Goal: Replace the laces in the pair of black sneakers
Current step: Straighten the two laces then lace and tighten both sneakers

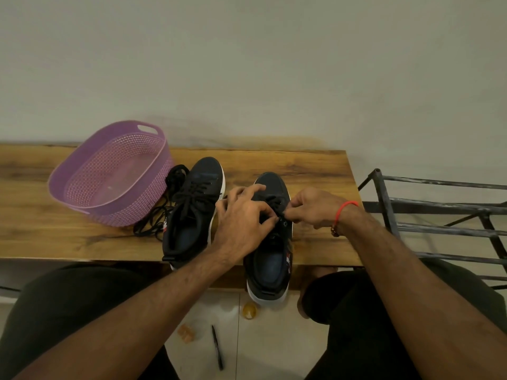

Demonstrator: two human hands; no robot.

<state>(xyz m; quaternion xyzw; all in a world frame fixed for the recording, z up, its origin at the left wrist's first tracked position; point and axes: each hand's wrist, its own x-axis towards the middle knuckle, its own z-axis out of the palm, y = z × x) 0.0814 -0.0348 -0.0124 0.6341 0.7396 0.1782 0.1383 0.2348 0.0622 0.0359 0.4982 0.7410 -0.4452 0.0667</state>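
Note:
Two black sneakers with white soles stand on a wooden table (315,165), toes pointing away from me. The left sneaker (192,209) is laced with a black lace. The right sneaker (270,259) overhangs the table's near edge with its heel. My left hand (244,215) lies over its eyelet area, fingers curled onto the black lace (274,202). My right hand (312,208) pinches the same lace at the shoe's right eyelets. Loose black laces (157,220) lie in a tangle left of the left sneaker.
A purple plastic basket (109,176) stands at the table's left. A dark metal rack (439,209) is to the right of the table. On the tiled floor between my knees lie a black pen (218,348) and small yellowish bits (249,310).

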